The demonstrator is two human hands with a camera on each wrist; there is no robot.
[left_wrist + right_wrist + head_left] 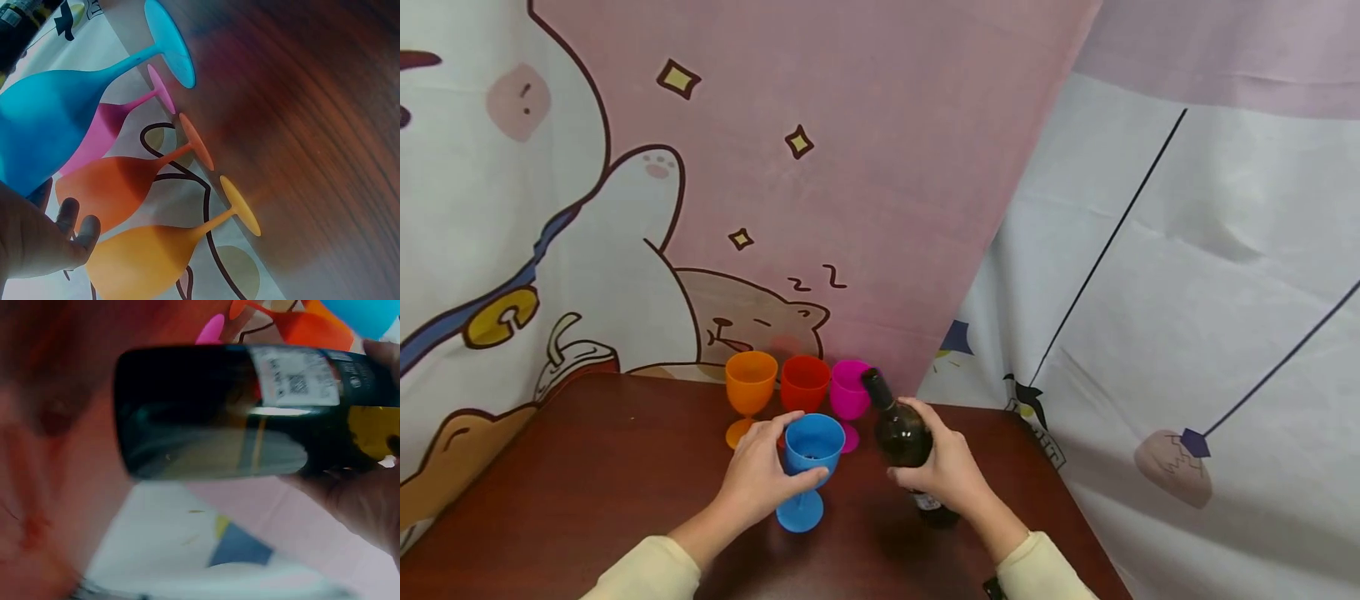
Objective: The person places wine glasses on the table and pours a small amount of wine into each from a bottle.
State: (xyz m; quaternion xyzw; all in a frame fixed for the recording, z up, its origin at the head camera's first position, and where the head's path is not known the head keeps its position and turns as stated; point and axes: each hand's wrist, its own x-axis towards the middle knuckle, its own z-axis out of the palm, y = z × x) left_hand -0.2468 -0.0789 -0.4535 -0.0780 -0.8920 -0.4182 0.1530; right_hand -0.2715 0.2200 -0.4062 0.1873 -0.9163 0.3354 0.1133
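My left hand (765, 468) holds a blue plastic goblet (814, 442) by its bowl, thumb on the near side and fingers round the far side. The goblet is upright, with its round foot (172, 44) low over the brown table. A dark wine bottle (902, 435) is gripped round its body by my right hand (946, 468). Its neck leans left toward the goblets, and the mouth stands apart from the blue goblet's rim. On the bottle's lower side a white label (297, 378) shows in the right wrist view.
Behind the blue goblet, an orange goblet (751, 382), a red goblet (805, 383) and a magenta goblet (850, 392) stand in a row near the back edge of the brown table (587, 483). A printed cloth (880, 167) hangs right behind them and along the right side.
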